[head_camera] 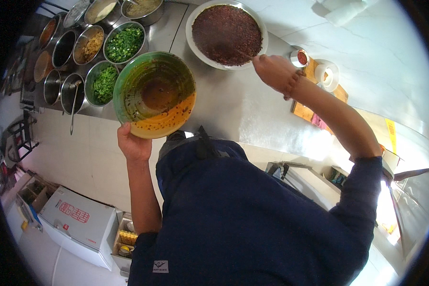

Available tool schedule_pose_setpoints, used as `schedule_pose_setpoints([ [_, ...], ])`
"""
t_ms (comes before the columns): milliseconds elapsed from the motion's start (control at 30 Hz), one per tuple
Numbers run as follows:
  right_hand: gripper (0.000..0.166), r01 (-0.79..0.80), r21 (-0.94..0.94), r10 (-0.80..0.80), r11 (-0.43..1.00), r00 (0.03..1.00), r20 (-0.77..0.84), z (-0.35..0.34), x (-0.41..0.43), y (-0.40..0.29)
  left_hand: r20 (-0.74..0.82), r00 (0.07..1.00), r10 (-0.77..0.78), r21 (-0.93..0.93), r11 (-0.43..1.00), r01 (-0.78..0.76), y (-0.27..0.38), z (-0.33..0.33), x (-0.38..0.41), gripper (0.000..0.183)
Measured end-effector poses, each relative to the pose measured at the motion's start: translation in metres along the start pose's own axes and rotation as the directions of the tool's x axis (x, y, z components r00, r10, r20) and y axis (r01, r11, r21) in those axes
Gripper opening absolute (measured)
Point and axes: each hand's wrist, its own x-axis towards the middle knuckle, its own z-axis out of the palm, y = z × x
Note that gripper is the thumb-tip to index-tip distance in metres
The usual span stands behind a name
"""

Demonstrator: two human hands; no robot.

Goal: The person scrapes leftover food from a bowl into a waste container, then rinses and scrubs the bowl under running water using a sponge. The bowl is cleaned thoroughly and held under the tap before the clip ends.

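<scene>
My left hand [136,143] grips the lower rim of a green and yellow bowl [119,89], thumb up at its edge. The bowl is tilted towards me; reddish-brown oily liquid and dark flakes coat its inside. My right hand [273,69], with a beaded bracelet [292,84] at the wrist, is curled at the right rim of a wide white basin [191,39]. Dark red chili flakes in oil [227,34] fill the basin. A thin utensil handle seems to run from my right fist into the flakes; its lower end cannot be made out.
Steel pots with chopped scallions [125,43], chopped green herbs [105,84] and other seasonings crowd the left of the steel counter [218,103]. A ladle [73,111] juts over the front edge. Right are a cup of red powder [301,58] and a wooden board [302,109]. A white chest freezer [78,221] stands behind.
</scene>
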Motion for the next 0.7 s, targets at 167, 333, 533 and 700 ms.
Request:
schedule_pose_setpoints([
  [167,0.011,0.0,-0.018,0.002,1.0,0.994,0.113,0.005,0.052,0.002,-0.061,0.998,-0.006,-0.023,1.0,0.005,0.0,0.008,-0.005,0.052],
  [333,0.017,0.034,-0.215,-0.006,0.976,0.992,0.129,0.036,0.103,0.021,-0.038,0.999,0.011,0.002,1.0,-0.011,-0.001,-0.001,-0.005,0.052],
  [533,0.012,0.017,-0.342,0.017,0.94,0.995,0.096,0.004,0.109,0.037,-0.053,0.998,0.021,-0.011,1.0,-0.022,0.001,-0.001,-0.007,0.053],
  [700,0.013,-0.088,-0.141,0.149,0.986,0.844,0.516,0.008,0.091,0.056,-0.022,1.0,0.021,-0.022,1.0,-0.022,0.001,-0.005,-0.007,0.054],
])
